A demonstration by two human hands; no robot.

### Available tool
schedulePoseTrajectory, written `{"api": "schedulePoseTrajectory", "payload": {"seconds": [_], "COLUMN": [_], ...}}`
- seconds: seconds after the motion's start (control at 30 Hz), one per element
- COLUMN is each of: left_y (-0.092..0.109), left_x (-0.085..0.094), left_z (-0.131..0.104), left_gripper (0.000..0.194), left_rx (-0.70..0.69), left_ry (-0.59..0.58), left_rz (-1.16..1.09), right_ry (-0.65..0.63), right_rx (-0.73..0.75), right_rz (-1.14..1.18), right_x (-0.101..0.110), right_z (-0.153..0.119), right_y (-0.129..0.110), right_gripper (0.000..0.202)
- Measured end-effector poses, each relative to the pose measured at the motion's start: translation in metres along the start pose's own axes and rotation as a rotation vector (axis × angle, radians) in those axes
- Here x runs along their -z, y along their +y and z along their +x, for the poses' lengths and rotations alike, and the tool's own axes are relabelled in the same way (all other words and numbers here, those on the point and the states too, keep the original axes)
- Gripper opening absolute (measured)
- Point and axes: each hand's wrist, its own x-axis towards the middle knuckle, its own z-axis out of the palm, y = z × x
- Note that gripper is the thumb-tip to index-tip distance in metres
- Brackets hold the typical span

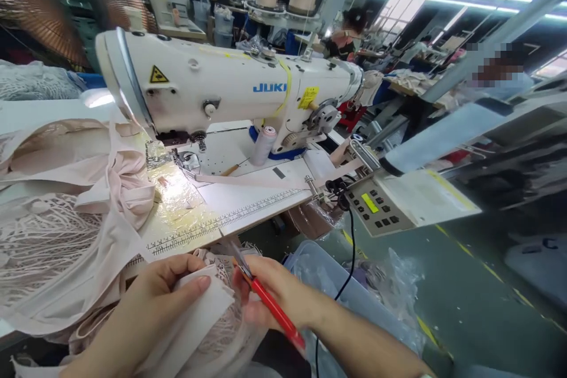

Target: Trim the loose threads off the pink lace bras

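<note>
My left hand (166, 286) pinches the folded edge of a pale pink lace garment (188, 322) between thumb and fingers, in front of the table edge. Part of the garment hangs down toward my lap. Close beside it, my right hand (274, 292) is closed around red-handled scissors (277, 313). Their metal blades point up and left, toward the ruler strip (225, 220) on the table edge. More pale pink lace fabric (57, 242) is heaped on the table at the left.
A white JUKI sewing machine (221, 80) stands behind my hands, with a thread cone (264, 146) beneath its arm. At the right are a control panel (374, 208) and a black cable (352, 248). A plastic bin (321, 254) sits below. A fan (66, 6) stands at back left.
</note>
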Motion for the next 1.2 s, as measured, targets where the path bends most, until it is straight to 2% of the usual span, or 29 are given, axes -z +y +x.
{"api": "schedulePoseTrajectory", "payload": {"seconds": [0.13,0.27,0.5,0.87,0.97,1.1,1.2], "left_y": [-0.004,-0.005,-0.009,0.001,0.002,0.0,-0.002], "left_x": [0.001,-0.002,-0.001,-0.006,-0.007,-0.005,-0.003], "left_z": [0.003,0.005,0.006,-0.001,-0.002,-0.001,0.0], "left_gripper": [0.029,0.026,0.025,0.022,0.022,0.02,0.02], "left_rx": [-0.035,-0.023,-0.05,-0.052,-0.056,-0.035,-0.033], "left_ry": [-0.079,-0.084,-0.08,-0.057,-0.023,-0.067,-0.08], "left_rz": [0.046,0.039,0.048,-0.009,-0.029,-0.001,0.001], "right_ry": [-0.219,-0.299,-0.298,-0.231,-0.229,-0.258,-0.251], "right_rx": [-0.077,-0.179,-0.342,-0.324,-0.296,-0.305,-0.331], "right_rz": [-0.379,-0.559,-0.619,-0.45,-0.493,-0.62,-0.632], "right_x": [0.024,0.028,0.027,0.022,0.021,0.023,0.025], "right_z": [-0.004,-0.005,-0.002,-0.008,-0.007,-0.004,-0.004], "right_y": [0.001,-0.004,-0.019,-0.015,-0.015,-0.021,-0.022], "right_gripper": [0.051,0.049,0.05,0.043,0.044,0.046,0.047]}}
